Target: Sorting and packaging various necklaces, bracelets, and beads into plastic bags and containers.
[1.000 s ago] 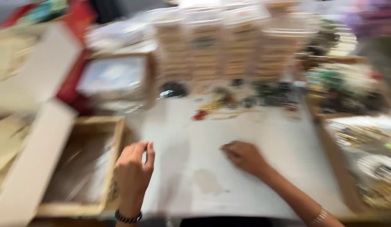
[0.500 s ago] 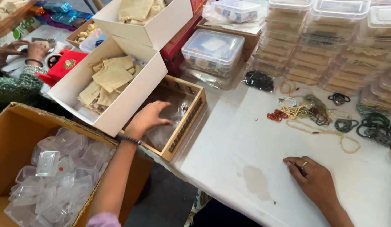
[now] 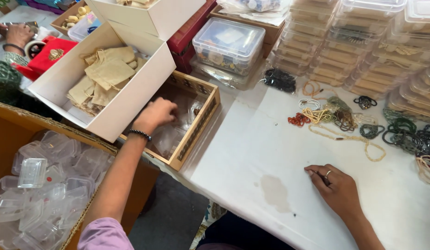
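My left hand [image 3: 160,112] reaches into the wooden tray [image 3: 196,134] of clear plastic pouches [image 3: 171,134], fingers curled on them, though I cannot tell whether one is gripped; my right hand [image 3: 337,187] rests loosely closed on the white counter [image 3: 252,153]. The tray overhangs the counter's edge, so a hard tug could probably tip it towards the cardboard box [image 3: 20,125] below. The white box [image 3: 131,99] crowds my wrist; open counter lies rightward.

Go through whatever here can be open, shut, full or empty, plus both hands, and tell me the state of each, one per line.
Wooden tray: open-topped, holds clear plastic pouches.
White box: open, holds beige cloth pouches.
Clear lidded container: lid on, filled.
Cardboard carton: open, holds empty clear plastic boxes.
Stacked flat boxes: lids on.
Left hand: reaching into the tray.
Right hand: resting on the table, pinching something small.
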